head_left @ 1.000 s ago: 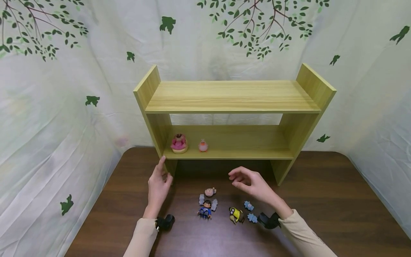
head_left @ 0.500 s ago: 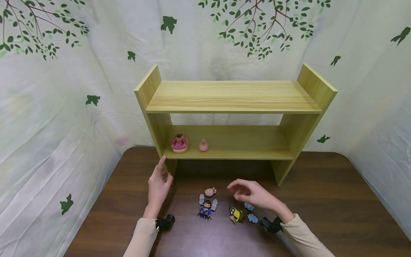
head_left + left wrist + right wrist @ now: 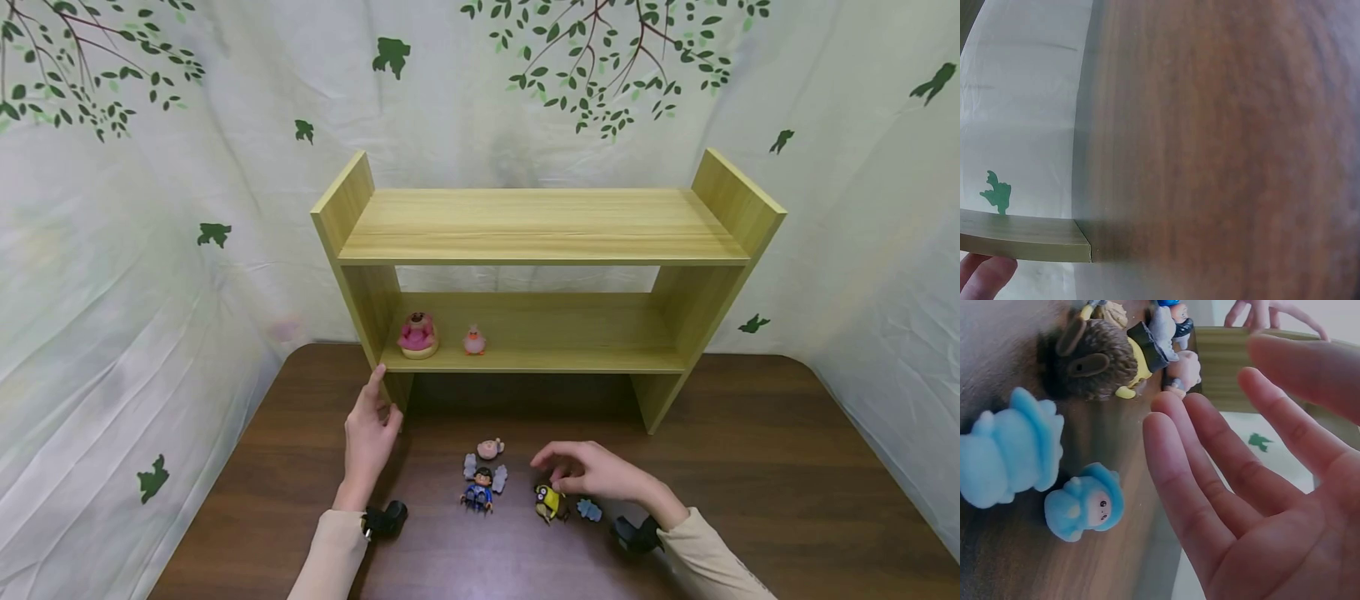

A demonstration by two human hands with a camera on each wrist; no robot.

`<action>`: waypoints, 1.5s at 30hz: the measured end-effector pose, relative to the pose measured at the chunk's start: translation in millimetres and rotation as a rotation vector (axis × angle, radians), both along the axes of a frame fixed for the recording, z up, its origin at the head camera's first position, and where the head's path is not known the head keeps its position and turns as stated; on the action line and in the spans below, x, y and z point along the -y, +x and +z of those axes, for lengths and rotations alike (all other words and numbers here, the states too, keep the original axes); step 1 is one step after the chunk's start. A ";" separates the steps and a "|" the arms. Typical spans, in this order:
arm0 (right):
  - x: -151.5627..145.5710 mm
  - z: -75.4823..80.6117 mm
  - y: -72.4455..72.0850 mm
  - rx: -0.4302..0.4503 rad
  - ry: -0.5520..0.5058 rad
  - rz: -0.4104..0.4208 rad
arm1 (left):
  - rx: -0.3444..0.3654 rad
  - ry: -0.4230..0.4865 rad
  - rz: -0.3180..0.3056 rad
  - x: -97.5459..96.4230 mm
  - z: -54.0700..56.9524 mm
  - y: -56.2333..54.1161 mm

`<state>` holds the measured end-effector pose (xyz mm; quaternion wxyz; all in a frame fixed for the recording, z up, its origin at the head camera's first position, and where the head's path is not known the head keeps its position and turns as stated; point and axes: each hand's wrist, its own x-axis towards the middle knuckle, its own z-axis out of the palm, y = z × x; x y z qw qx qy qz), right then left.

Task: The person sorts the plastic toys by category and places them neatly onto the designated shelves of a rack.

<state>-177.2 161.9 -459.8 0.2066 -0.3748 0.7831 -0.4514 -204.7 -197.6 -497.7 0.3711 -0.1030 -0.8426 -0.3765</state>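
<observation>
Since a second ago the right hand [image 3: 596, 471] has come down toward the toys on the desk [image 3: 780, 467], while the left hand stays where it was. We note two pale blue toys lying on the desk beside the right hand: a hooded figure [image 3: 1088, 506] with a pale face and dark eyes, and a nearer blue figure [image 3: 1013, 450], its face out of our sight. Just by them lies a yellow-shirted figure [image 3: 551, 502], brown and furry at the back. Right hand's fingers stand apart, gently bent, holding nothing; from the head we cannot tell whether its thumb touches the yellow-shirted figure. Left hand [image 3: 369, 437] has its index finger extended, the tip resting on the left upright [image 3: 363, 308] of the wooden shelf [image 3: 547, 225]. Left of the right hand we log a dark-haired figure [image 3: 477, 492] between two grey pieces [image 3: 500, 478], a pale pink figure [image 3: 490, 450] behind it. On the middle board: a pink bear [image 3: 418, 336] and a small duck [image 3: 474, 340]. From the head, the right hand hides one blue toy.
</observation>
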 end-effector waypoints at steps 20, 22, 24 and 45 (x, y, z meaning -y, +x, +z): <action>5.1 -8.9 2.6 -0.062 0.200 0.044 | -0.006 0.007 -0.010 0.8 0.7 1.0; 6.0 -9.9 2.9 -0.073 0.211 0.044 | -0.004 0.006 -0.008 0.7 1.2 1.1; 6.9 -10.9 3.2 -0.082 0.219 0.042 | -0.002 0.006 -0.011 0.6 1.6 1.0; 10.3 -10.1 3.8 -0.049 0.051 -0.064 | 0.002 0.011 -0.007 -0.2 0.1 0.5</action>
